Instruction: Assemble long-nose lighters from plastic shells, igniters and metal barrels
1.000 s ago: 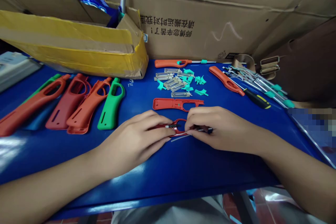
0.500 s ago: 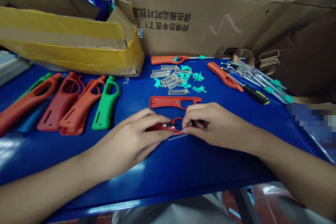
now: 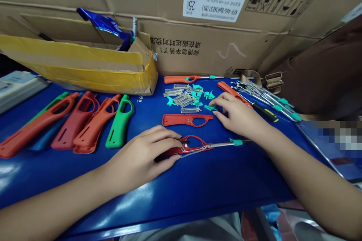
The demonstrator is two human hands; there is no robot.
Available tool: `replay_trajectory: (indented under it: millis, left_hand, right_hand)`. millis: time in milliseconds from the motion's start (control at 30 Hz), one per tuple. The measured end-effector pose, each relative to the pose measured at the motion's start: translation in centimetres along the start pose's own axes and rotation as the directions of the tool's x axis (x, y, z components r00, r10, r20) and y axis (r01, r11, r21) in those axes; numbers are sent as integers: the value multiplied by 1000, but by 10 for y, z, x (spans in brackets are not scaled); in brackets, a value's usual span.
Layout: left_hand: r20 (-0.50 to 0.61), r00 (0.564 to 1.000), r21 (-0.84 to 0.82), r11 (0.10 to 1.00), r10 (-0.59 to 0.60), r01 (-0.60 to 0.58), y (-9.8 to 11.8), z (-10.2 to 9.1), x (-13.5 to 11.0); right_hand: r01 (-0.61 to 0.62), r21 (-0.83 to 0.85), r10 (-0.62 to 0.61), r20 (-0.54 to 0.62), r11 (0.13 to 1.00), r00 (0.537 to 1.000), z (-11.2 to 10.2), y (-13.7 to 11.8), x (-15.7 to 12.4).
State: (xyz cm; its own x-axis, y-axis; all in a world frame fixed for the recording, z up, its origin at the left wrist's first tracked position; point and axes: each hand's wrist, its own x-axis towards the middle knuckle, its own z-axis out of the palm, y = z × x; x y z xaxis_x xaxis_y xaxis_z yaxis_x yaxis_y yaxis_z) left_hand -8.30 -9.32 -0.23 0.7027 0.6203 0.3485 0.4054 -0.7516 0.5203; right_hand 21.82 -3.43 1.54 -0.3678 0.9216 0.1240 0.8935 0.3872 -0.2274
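Note:
My left hand (image 3: 147, 150) grips the handle end of a red lighter shell half (image 3: 195, 148), its thumb below and its fingers on top. Within that shell I see thin white wires and a small black part, partly under my fingertips. A metal tube (image 3: 222, 144) with a teal clip (image 3: 236, 142) extends from its right end. My right hand (image 3: 233, 111) is farther back, thumb and fingers apart, right at a teal trigger piece (image 3: 210, 107). Between the hands and the parts lies another red shell half (image 3: 181, 119), inner side up.
Clear fuel tanks (image 3: 183, 99) and teal pieces lie in a pile. An assembled orange lighter (image 3: 181, 79) is behind them. Several coloured shells (image 3: 121, 122) lie left, near a taped carton (image 3: 113, 79). A screwdriver (image 3: 266, 112) and wired metal tubes (image 3: 271, 96) are at right.
My right hand has left the red shell and moved back to the teal pieces, its fingers opening. The metal tube now shows at the shell's end. My left hand stays on the shell; the view has tilted up.

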Motion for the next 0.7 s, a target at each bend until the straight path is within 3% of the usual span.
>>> replay_trajectory:
  millis: [100, 200, 300, 400, 533, 700]
  left_hand:
    - [-26, 999, -11, 1000, -18, 18, 2, -3, 1]
    - [-83, 996, -9, 999, -36, 35, 3, -4, 2]
    - [-153, 984, -18, 996, -91, 90, 3, -1, 2]
    - [-176, 975, -54, 990, -136, 128, 4, 3, 4]
    - [-138, 981, -69, 990, -134, 126, 7, 8, 8]
    - [-167, 968, -150, 976, -185, 160, 10, 9, 12]
  right_hand:
    - [16, 63, -16, -2, 998, 1000, 3, 4, 3]
    - [26, 242, -14, -52, 970, 999, -3, -7, 1]
    - [28, 497, -23, -16, 867, 1000, -9, -32, -7]
    - [66, 644, -100, 17, 762, 995, -6, -59, -19]
    - [82, 753, -158, 29, 653, 987, 8, -80, -30]
    - [70, 815, -140, 13, 575, 990, 15, -83, -31]
